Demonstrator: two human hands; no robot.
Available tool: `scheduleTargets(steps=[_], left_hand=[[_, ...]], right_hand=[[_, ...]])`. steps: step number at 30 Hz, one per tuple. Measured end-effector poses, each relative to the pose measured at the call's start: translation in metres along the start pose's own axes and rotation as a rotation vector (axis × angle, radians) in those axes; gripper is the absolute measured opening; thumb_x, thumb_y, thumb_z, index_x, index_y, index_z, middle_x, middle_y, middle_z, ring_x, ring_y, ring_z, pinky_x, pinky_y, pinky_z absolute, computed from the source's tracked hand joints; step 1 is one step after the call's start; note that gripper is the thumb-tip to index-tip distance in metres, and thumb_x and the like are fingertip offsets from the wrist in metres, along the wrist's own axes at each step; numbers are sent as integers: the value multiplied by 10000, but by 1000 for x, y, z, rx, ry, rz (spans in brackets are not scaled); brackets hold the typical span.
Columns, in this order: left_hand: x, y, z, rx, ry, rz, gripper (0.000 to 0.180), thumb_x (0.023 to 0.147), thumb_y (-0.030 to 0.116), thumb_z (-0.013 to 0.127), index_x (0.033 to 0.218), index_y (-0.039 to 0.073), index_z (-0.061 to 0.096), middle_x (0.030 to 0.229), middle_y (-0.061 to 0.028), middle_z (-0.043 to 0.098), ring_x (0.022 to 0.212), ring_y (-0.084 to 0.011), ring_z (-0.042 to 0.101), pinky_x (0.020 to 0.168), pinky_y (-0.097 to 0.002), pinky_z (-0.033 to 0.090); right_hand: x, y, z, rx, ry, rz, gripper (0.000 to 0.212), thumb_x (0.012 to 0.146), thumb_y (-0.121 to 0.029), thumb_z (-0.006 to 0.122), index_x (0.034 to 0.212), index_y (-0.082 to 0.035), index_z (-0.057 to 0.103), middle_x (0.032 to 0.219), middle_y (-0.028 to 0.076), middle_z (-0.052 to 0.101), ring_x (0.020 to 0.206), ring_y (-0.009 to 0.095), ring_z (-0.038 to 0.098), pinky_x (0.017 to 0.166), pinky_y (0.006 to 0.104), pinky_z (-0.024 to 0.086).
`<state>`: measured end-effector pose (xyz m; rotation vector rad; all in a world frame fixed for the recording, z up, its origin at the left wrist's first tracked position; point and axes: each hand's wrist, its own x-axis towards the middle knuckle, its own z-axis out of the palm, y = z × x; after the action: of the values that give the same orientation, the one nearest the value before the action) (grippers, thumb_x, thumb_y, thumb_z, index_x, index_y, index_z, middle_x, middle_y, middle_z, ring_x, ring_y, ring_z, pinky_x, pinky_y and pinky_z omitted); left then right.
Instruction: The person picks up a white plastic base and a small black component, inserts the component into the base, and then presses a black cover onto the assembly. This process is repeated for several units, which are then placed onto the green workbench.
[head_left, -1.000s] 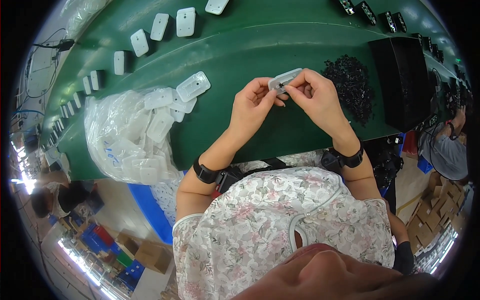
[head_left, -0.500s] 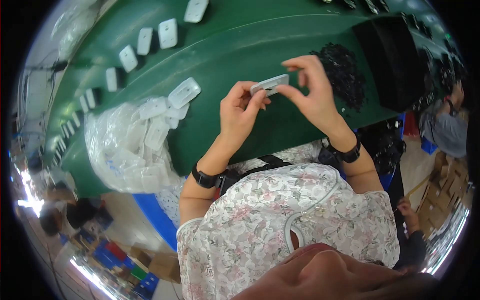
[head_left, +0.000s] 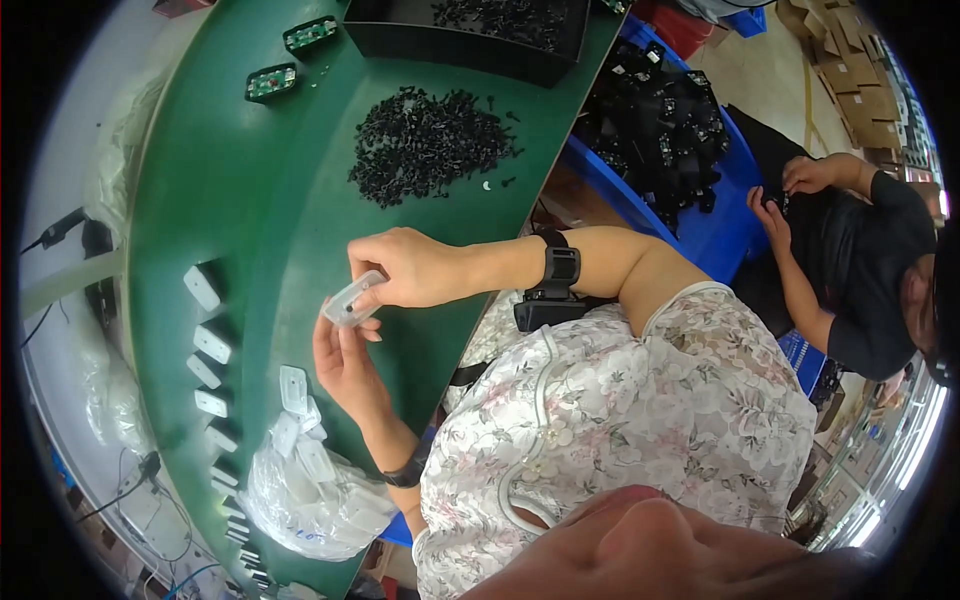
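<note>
A small whitish plastic cover [head_left: 352, 298], rectangular with rounded corners, is held tilted above the green table. My right hand [head_left: 405, 268] has closed on it, with the thumb against its face and the fingers curled behind. From below, my left hand [head_left: 348, 362] grips its lower end, its fingers partly hidden by the cover. Beyond my hands lies a heap of tiny black screw-like parts [head_left: 425, 145]. Closer to my left forearm, a clear plastic bag [head_left: 310, 490] spills similar whitish covers [head_left: 293, 388].
Whitish covers [head_left: 212, 345] form a row along the table's left side. At the back stand a black bin [head_left: 460, 42] of small black parts and two black cases with green circuit boards [head_left: 271, 82]. Right of the table, a blue crate [head_left: 735, 190] holds black parts; a co-worker [head_left: 850, 240] sits beyond.
The view has swung to the right, bringing the black bin and blue crate further in. My right hand, spread at the cover's end before, is now closed on it; my left hand still grips it.
</note>
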<state>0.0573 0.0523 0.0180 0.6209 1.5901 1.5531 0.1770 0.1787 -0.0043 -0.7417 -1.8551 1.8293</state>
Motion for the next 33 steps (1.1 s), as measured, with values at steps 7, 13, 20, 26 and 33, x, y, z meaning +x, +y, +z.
scheduleTargets(steps=[7, 13, 20, 26, 33], left_hand=[[53, -22, -30, 273, 116, 41, 165, 955, 118, 530, 1011, -30, 575, 666, -48, 590, 539, -83, 523, 494, -200, 394], [61, -12, -29, 806, 281, 291, 91, 896, 110, 578, 929, 74, 654, 877, -101, 549, 752, -252, 569, 643, -340, 468], [35, -5, 2, 1289, 269, 460, 684, 710, 355, 778, 1189, -16, 461, 999, -158, 503, 919, -346, 527, 765, -411, 449], [28, -16, -13, 1182, 173, 663, 561, 750, 112, 717, 1238, 2, 463, 1123, -166, 538, 997, -344, 515, 838, -414, 415], [23, -21, -34, 1078, 46, 662, 528, 747, -20, 649, 1249, 54, 506, 1145, -117, 581, 1060, -296, 531, 885, -409, 411]], right_hand=[[39, -10, -22, -360, 79, -275, 364, 757, -280, 755, 982, -55, 578, 833, 67, 599, 620, 163, 582, 590, 297, 470], [165, -50, -55, -1183, 481, -377, 504, 707, -391, 736, 1074, -86, 574, 1040, 114, 531, 1003, 271, 519, 782, 437, 464], [249, -33, -70, -1478, 259, -221, 481, 717, -323, 742, 1084, -65, 570, 1002, 143, 567, 949, 294, 550, 783, 402, 472], [129, -36, -28, -596, -7, -442, 383, 747, -150, 690, 1095, -39, 578, 1036, 147, 519, 935, 318, 560, 834, 354, 480], [62, -21, -21, -826, -9, -465, 402, 758, -75, 694, 1140, -49, 573, 1065, 100, 607, 1004, 290, 573, 848, 369, 485]])
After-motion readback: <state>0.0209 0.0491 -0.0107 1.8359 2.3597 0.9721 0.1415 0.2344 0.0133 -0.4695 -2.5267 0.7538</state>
